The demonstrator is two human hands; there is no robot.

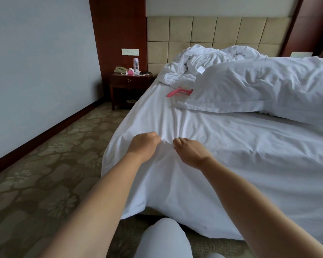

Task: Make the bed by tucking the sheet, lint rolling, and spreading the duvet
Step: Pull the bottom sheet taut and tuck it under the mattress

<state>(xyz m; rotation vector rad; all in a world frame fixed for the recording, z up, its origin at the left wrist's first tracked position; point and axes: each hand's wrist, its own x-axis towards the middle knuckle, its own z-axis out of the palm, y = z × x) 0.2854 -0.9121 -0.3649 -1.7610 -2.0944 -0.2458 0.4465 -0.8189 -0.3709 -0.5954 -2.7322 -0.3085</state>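
Both hands, left hand point(145, 143) and right hand point(189, 150), pinch the sheet point(231, 146) at the bed's near edge. A hard tug risks dragging it crooked, shifting the pink lint roller point(179, 91) beside the pillow point(259, 86).

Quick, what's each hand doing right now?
Left hand: closed, gripping the sheet.
Right hand: closed, gripping the same sheet.

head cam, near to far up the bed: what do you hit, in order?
knee → hanging sheet edge → left hand and right hand gripping the sheet → pillow → pink lint roller → bunched duvet → headboard
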